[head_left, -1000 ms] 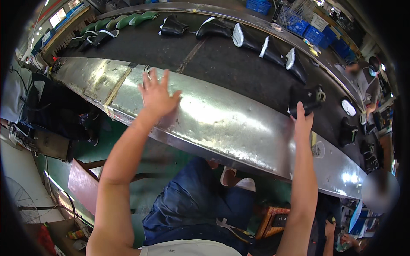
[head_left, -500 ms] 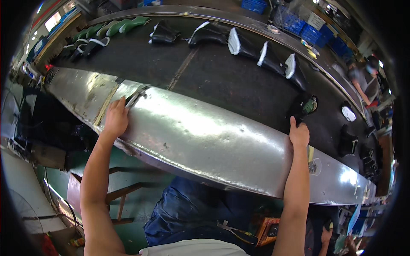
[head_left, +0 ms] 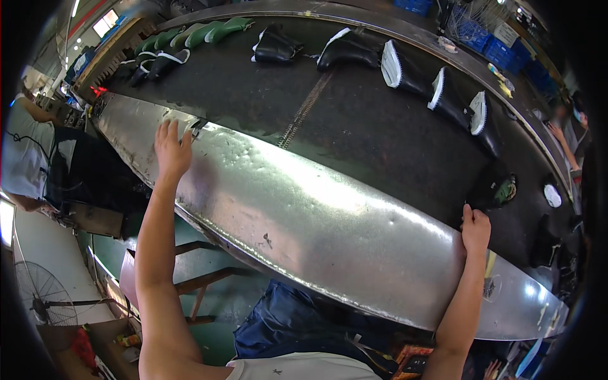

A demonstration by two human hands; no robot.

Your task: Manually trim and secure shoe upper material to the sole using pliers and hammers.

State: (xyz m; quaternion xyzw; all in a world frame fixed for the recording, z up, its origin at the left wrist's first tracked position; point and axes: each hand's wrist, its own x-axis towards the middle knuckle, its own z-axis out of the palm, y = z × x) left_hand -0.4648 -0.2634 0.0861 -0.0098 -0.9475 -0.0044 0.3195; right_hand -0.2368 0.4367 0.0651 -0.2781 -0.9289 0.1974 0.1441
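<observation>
My left hand (head_left: 172,151) is over the left part of the long silver metal ledge (head_left: 316,234), its fingers apart and holding nothing. Just to the right of its fingertips lies a small dark metal tool (head_left: 197,128), whose kind I cannot make out. On the far side of the ledge's right part, my right hand (head_left: 475,231) is closed at the near end of a black boot (head_left: 491,188) with green showing inside. The dark belt (head_left: 373,145) lies beyond the ledge. My right fingertips are partly lost against the dark boot.
Black boots with white soles (head_left: 392,64) lie along the belt's far side, with several green boots (head_left: 228,30) at far left. A person (head_left: 38,145) stands left, and another (head_left: 563,136) at far right. A fan (head_left: 44,301) and a wooden chair (head_left: 209,278) are lower left.
My left hand has come off the metal tool, its fingers now spread. The view has shifted, so the boots and ledge sit further right. My right hand stays at the black boot.
</observation>
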